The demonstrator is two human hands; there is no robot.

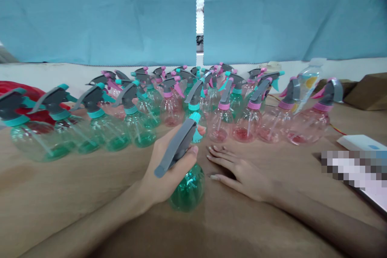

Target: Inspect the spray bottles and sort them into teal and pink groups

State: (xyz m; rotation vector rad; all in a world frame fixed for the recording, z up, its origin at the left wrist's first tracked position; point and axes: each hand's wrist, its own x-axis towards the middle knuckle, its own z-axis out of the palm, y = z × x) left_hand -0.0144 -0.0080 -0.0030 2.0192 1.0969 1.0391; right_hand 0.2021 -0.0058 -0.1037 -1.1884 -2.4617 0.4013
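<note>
Head view: left hand [167, 165] wraps a green spray bottle [189, 188]; right hand [242, 172] lies flat and open just beside it.

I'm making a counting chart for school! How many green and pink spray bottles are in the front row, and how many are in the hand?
Green spray bottles in the front row: 4
Pink spray bottles in the front row: 4
Green spray bottle in the left hand: 1
Total: 9
The rows behind overlap too much to count.
</note>
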